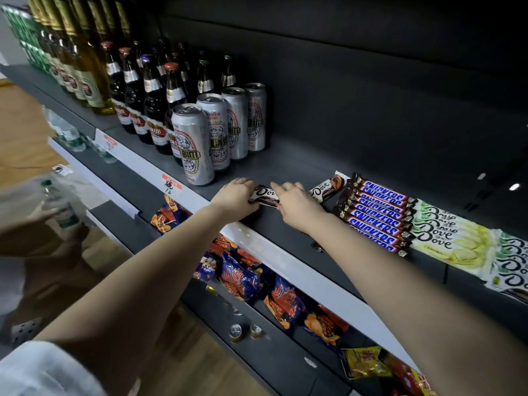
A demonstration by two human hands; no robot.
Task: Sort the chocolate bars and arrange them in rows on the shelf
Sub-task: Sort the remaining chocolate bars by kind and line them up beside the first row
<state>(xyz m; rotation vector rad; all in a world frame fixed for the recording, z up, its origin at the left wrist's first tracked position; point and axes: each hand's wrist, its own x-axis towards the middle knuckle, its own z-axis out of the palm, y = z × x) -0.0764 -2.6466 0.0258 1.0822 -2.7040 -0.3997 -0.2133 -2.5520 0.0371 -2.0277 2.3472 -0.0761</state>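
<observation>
A dark Dove chocolate bar (pixel 264 195) lies on the grey shelf (pixel 288 161) near its front edge. My left hand (pixel 235 195) grips its left end and my right hand (pixel 294 200) holds its right end. A second dark Dove bar (pixel 325 188) lies just right of my right hand. Further right, several Snickers bars (pixel 377 215) lie side by side in a row. Beyond them are light green Dove bars (pixel 445 238) and white-green Dove bars (pixel 511 267) at the right edge.
Silver beer cans (pixel 194 144) and dark beer bottles (pixel 151 95) stand on the shelf left of my hands. The shelf below holds snack bags (pixel 240 278). A small dark wrapper piece (pixel 317 247) lies by my right forearm. Another person's hand with a water bottle (pixel 61 207) is at the left.
</observation>
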